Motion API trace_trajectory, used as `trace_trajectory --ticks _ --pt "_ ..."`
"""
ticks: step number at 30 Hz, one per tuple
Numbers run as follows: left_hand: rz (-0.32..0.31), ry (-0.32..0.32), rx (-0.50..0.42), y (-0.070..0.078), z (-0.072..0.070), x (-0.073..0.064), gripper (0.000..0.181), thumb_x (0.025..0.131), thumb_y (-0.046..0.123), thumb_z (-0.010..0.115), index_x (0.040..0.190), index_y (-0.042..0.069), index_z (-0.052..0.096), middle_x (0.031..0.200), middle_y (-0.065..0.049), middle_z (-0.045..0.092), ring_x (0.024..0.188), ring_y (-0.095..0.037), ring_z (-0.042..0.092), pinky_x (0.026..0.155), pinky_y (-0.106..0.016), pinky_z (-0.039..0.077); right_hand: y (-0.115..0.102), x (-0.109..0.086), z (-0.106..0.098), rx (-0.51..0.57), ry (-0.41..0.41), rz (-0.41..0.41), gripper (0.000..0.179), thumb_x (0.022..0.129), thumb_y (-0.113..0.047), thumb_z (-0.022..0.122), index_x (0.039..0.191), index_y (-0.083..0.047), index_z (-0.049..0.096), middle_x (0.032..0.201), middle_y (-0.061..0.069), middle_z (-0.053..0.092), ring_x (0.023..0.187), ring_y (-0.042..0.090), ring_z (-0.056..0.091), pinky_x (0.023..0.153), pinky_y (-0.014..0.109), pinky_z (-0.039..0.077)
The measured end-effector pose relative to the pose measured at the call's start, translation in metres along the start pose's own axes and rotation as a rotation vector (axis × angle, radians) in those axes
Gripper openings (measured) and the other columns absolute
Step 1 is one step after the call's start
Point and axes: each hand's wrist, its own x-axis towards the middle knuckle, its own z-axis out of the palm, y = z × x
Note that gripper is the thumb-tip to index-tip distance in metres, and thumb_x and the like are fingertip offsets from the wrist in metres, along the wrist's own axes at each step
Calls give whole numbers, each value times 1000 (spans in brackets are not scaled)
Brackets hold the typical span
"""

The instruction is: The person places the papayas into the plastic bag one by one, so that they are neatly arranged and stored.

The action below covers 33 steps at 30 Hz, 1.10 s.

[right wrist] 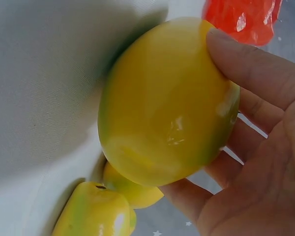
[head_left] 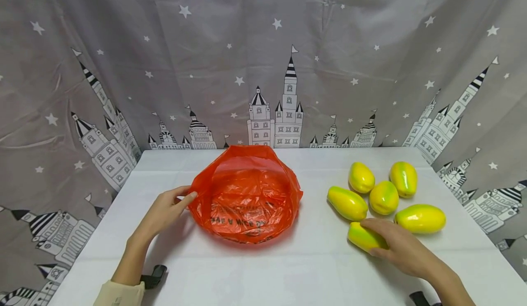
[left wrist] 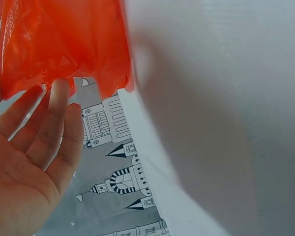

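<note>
A red plastic bag (head_left: 247, 196) lies on the white table with its wide mouth spread toward me, dark printing showing on it. My left hand (head_left: 166, 210) pinches the left edge of the bag between thumb and fingers; in the left wrist view the fingertips meet its red film (left wrist: 64, 44). Over on the right, my right hand (head_left: 405, 246) grips a glossy yellow-green fruit (head_left: 364, 237), oblong like a mango or small papaya. The right wrist view shows thumb and fingers around this fruit (right wrist: 167, 103), close to the tabletop.
Several similar yellow-green fruits cluster beyond my right hand, among them a long one (head_left: 421, 218) to its right and another (head_left: 347, 203) to its left. A grey curtain (head_left: 329, 68) with printed castles and stars hangs behind the white table (head_left: 263, 274).
</note>
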Motion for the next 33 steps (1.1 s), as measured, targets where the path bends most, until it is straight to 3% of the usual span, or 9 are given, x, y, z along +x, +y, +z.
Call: trace_trajectory --ticks 11,33 --pt "46 25 21 2 -2 0 47 103 33 53 127 -7 62 123 -24 63 109 -41 61 92 -57 48 -3 0 1 3 2 8 55 80 -13 81 131 -7 60 131 10 60 121 37 54 99 60 40" --pt "7 33 43 4 2 2 49 103 36 52 126 -6 64 118 -23 66 110 -41 61 92 -57 48 0 -4 0 10 76 -21 56 80 -20 82 132 -9 61 129 5 63 118 31 57 97 56 42"
